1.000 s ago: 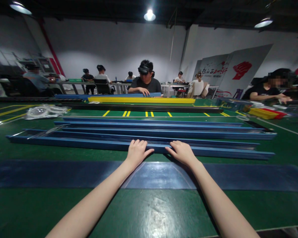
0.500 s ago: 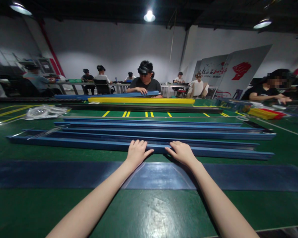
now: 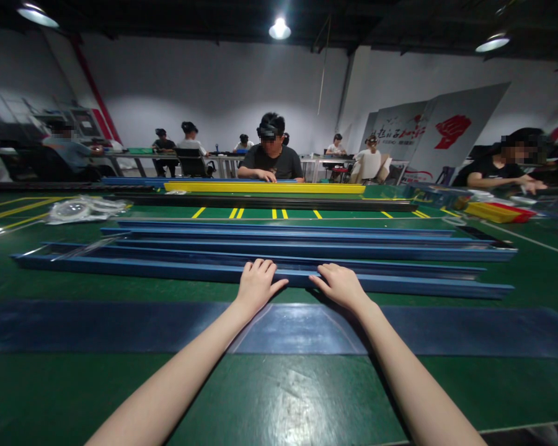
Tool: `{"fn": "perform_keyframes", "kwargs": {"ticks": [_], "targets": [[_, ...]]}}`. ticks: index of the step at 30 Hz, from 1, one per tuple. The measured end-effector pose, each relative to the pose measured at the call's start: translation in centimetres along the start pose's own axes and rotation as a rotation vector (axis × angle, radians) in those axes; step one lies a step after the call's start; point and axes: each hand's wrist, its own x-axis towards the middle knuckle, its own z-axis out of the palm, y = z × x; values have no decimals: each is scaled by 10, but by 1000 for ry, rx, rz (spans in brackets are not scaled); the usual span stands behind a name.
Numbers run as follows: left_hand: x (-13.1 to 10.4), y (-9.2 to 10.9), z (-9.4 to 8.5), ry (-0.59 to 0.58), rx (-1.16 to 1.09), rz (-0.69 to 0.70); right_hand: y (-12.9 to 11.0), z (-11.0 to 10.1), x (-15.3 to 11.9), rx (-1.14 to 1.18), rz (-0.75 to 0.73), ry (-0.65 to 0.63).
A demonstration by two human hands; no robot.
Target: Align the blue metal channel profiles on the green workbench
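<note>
A long blue U-shaped channel (image 3: 144, 268) lies across the table in front of me. My left hand (image 3: 258, 282) grips its near wall around the middle, fingers hooked over the top edge and thumb pointing right. A short way to the right, my right hand (image 3: 339, 284) holds the same wall, its thumb pointing left. Between the two thumbs a stretch of the channel shows. Just behind lies a second blue channel (image 3: 307, 249), parallel to the first. Under my wrists a flat translucent strip (image 3: 167, 328) runs nearly the whole width of the view.
Farther back on the green table (image 3: 279, 402) lie a black rail (image 3: 260, 202) and a yellow channel (image 3: 265, 188). A plastic-wrapped roll (image 3: 77, 209) is at left, a dark phone-like object (image 3: 478, 234) at right. Opposite, a co-worker (image 3: 272, 158) sits; another person (image 3: 506, 161) works beside yellow and red trays (image 3: 497, 212).
My hands and the blue channel between them stay in place. Across the table, the co-worker's blue channel has come down from a tilt to lie level.
</note>
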Motion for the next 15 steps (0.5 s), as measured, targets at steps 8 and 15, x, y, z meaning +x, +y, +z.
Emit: {"fn": "perform_keyframes", "kwargs": {"ticks": [8, 15], "targets": [[0, 0, -1, -9, 52, -16, 3, 1, -1, 135, -22, 42], [0, -1, 1, 0, 19, -31, 3, 2, -1, 185, -10, 48]]}}
